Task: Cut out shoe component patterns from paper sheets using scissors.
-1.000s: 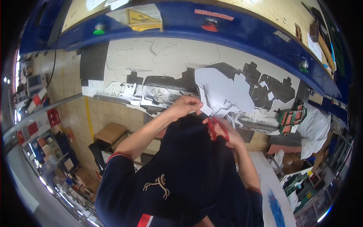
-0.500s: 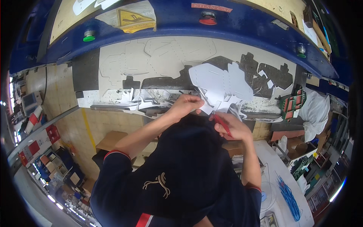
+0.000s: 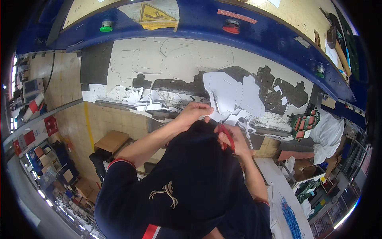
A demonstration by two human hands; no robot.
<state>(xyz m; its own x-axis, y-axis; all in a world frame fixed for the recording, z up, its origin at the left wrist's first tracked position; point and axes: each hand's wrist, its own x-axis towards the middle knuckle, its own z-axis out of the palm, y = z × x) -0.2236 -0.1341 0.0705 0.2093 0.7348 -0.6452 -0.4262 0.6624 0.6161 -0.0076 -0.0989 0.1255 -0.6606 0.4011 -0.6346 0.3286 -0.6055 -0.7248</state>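
Note:
My left hand [image 3: 195, 113] is closed, with thumb and fingers pinching the near edge of a white die-cut sheet [image 3: 222, 88]. The sheet has slots and dotted perforations. Just to the right, my right hand [image 3: 238, 140] grips red-handled scissors [image 3: 227, 137], their handles spread. The scissors point toward the sheet's near edge between my hands; their blades are mostly hidden, so I cannot tell whether they touch it. Below the sheet, several white offcut strips [image 3: 247, 124] hang beside my right hand.
A large pale board [image 3: 139, 59] with cut outlines lies beyond, next to black cut-out areas [image 3: 175, 85]. White scraps [image 3: 137, 95] litter the ledge. A green-and-red cutting die [image 3: 305, 123] sits right. A blue machine beam [image 3: 191, 26] with buttons spans the far side.
My right hand has shifted slightly left and nearer to me, and both handles of the scissors now show apart. The left hand keeps its pinch. The whole view has turned a little.

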